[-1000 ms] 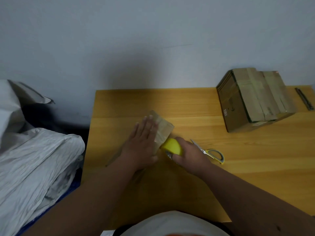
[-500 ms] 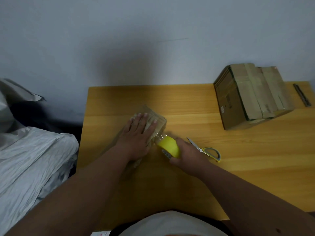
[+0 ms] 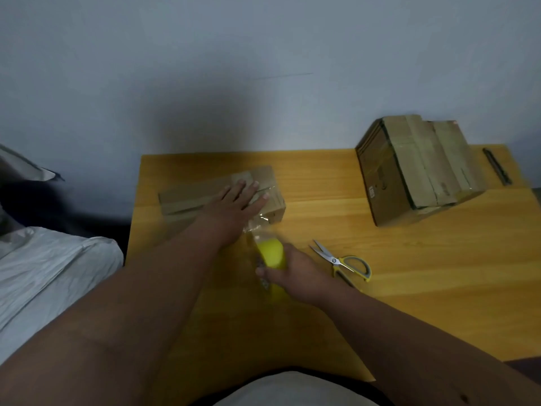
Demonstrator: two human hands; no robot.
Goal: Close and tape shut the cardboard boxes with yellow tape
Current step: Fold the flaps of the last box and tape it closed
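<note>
Cardboard box point(image 3: 272, 200) under flat left hand point(image 3: 234, 208), tape roll point(image 3: 270, 253) in right hand point(image 3: 295, 276)

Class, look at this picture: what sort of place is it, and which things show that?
Probably a makeshift packing spot in a plain room: a wooden table against a bare wall, taped cardboard boxes, scissors, and a yellow tape roll.

Bare forearms, pale shirt point(image 3: 292, 388)

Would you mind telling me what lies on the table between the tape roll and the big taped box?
In the head view, the scissors lie between the tape roll and the big taped box; otherwise bare table.
</note>
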